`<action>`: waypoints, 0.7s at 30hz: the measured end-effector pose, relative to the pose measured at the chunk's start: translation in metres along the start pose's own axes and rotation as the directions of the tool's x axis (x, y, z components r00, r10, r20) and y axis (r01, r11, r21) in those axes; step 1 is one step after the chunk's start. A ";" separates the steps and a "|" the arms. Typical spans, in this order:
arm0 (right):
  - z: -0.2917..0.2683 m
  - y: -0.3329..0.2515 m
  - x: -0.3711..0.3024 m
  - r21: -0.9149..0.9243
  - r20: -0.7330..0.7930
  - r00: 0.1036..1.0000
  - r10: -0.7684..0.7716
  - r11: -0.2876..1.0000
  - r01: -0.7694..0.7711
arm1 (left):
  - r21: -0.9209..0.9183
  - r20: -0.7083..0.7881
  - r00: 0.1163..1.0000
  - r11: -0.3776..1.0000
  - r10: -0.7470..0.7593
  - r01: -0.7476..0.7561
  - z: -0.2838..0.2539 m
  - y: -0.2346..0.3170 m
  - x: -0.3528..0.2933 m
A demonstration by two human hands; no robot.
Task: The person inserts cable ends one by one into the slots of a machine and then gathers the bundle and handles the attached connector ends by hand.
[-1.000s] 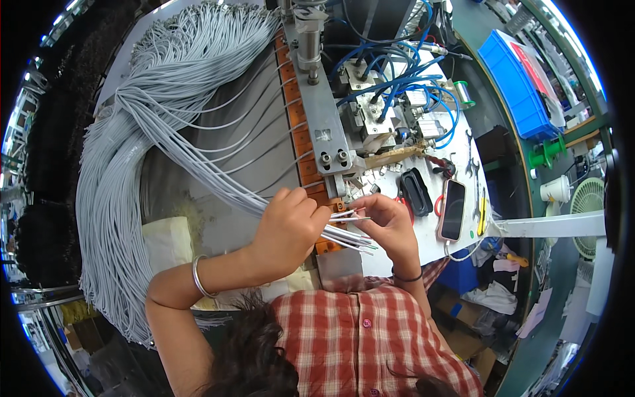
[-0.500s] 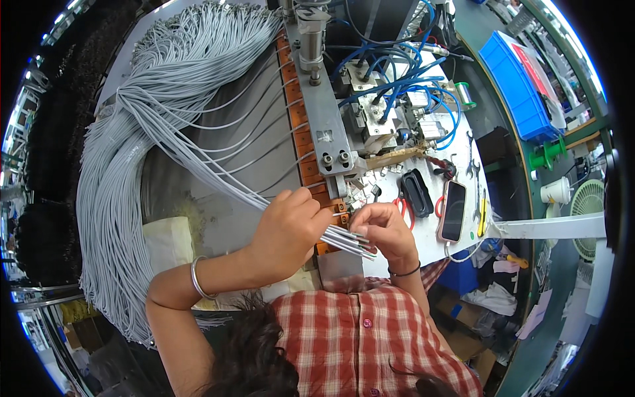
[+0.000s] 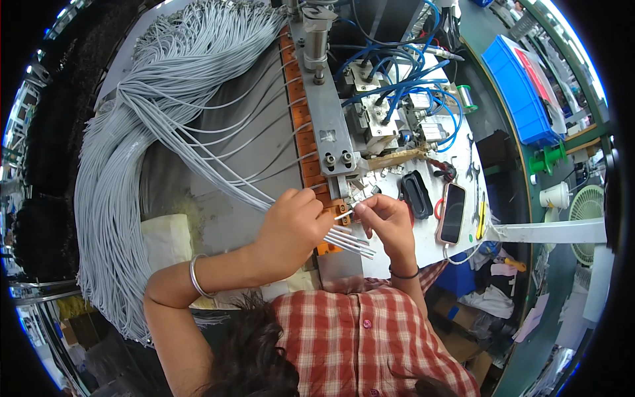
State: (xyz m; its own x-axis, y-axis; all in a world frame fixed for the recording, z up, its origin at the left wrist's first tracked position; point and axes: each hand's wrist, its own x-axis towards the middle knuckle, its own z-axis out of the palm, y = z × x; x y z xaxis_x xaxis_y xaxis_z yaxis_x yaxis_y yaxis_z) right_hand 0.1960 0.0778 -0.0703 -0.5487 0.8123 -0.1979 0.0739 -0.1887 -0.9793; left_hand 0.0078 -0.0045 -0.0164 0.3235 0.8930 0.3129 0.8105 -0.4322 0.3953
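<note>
My left hand (image 3: pixel 291 228) is closed around several grey cables (image 3: pixel 345 239), whose cut ends stick out toward the lower right past the orange fixture strip (image 3: pixel 305 142). One cable end (image 3: pixel 343 215) stands apart from the rest and points at my right hand (image 3: pixel 387 225). The thumb and index finger of that hand are pinched together at its tip, beside the end block of the strip; whether a small part is also between them is too small to tell. Farther along, single cables run from the strip to the large grey cable bundle (image 3: pixel 112 218) at the left.
A metal press bar (image 3: pixel 327 126) with a cylinder stands over the strip. Blue air tubes (image 3: pixel 397 92) and metal blocks lie behind it. Small metal parts (image 3: pixel 360 188), a black tray (image 3: pixel 415 194), a phone (image 3: pixel 452 213) and wrenches (image 3: pixel 471 165) are on the white table at the right.
My right hand has moved up slightly from the bunched cable ends to a single cable end by the fixture. My left hand stays closed on the cables.
</note>
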 end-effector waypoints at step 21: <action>-0.003 -0.007 0.009 0.119 0.246 0.945 0.217 0.961 -0.252 | 0.096 0.088 0.992 0.992 -0.093 0.085 -0.004 0.001 -0.002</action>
State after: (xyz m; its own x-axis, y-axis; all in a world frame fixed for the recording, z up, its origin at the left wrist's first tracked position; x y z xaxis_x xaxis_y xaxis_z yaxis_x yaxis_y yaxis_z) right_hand 0.1929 0.0879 -0.0658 -0.7073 0.5903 -0.3889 0.1104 -0.4511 -0.8856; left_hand 0.0063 -0.0070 -0.0126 0.2881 0.9369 0.1979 0.8782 -0.3409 0.3356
